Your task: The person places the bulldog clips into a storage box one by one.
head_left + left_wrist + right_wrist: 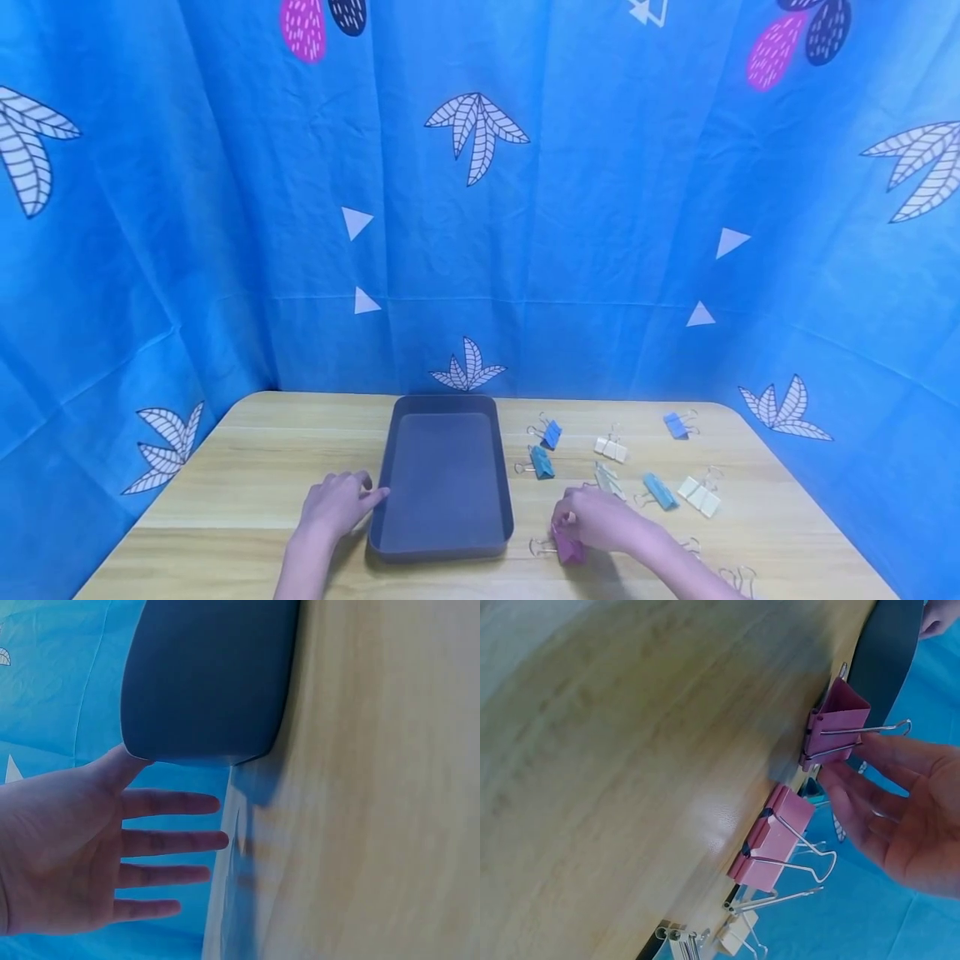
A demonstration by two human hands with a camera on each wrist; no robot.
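Note:
My left hand (335, 503) is at the left side of a dark grey tray (438, 553). Its thumb rests on the tray's rim, and the left wrist view shows the four fingers straight and spread beside the tray wall. To the right of the tray, my right hand (600, 518) pinches a magenta binder clip (570, 550) with thumb and fingertips at its edge. That clip (840, 724) has its wire handles sticking out in the right wrist view. A second pink binder clip (776, 838) stands close to the right hand's fingers.
More binder clips lie on the right of the wooden table (300, 433): blue ones (551, 434), teal ones (660, 492) and cream ones (700, 497). My right forearm covers part of that area. A blue patterned curtain (600, 208) hangs behind and around the table.

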